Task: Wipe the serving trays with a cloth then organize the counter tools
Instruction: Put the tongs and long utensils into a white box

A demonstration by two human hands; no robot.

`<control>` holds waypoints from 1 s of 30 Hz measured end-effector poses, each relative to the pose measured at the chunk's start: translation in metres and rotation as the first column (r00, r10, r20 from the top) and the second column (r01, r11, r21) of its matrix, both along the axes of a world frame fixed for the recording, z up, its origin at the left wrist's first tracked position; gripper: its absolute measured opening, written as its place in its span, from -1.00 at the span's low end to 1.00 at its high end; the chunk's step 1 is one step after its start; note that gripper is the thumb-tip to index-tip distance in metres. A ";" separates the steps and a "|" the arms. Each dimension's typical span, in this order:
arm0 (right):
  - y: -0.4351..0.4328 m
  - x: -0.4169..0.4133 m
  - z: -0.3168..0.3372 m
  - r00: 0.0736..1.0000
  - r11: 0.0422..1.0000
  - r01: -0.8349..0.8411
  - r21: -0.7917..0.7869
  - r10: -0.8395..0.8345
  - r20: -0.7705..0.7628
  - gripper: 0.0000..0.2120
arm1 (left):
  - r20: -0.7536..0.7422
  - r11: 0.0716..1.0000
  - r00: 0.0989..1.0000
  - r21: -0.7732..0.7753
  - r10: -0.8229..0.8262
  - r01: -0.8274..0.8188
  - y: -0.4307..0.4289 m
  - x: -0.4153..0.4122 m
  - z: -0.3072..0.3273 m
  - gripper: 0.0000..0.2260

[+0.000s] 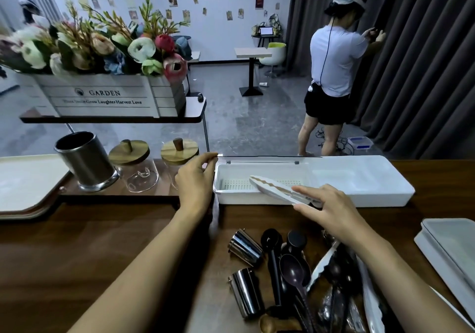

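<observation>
The left hand is pinching the near-left corner of a thin clear lid, which appears to be raised and is showing edge-on above the white cutlery box. The right hand is gripping the white tongs at their hinge end between long fingers and thumb, and is angling the toothed tips over the box's slotted left compartment.

The tongs are looking light, stiff and springy. Gripping them by the hinge end should be steadying them, though smooth plastic may be slippery.

The other tools are lying in a heap on the counter near the person: steel cups, dark scoops and a second pair of tongs. A serving tray is sitting at far left.

The flower crate is reading "GARDEN", with "Grow Laughter Harvest Love" beneath it and the first words blurred.
</observation>
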State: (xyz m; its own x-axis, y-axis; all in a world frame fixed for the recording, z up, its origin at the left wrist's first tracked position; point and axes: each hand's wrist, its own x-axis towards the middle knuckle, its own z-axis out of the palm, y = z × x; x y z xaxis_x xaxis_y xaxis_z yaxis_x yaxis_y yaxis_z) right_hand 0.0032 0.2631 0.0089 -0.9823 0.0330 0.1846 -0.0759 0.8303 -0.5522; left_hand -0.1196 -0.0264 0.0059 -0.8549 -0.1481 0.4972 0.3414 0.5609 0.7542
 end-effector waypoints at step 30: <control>-0.007 -0.107 -0.002 0.977 0.980 -0.177 0.095 0.162 0.141 -0.59 | 0.129 0.934 0.928 0.132 -0.350 0.333 0.009 -0.016 -0.015 -0.59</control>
State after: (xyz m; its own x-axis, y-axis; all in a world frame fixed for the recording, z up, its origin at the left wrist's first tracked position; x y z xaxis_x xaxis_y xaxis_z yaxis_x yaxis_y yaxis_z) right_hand -0.1033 0.2557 0.0071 -0.9877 -0.1490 0.0469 -0.1532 0.8660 -0.4759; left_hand -0.1353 -0.0172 -0.0091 -0.9255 0.1211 0.3590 0.3784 0.3445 0.8592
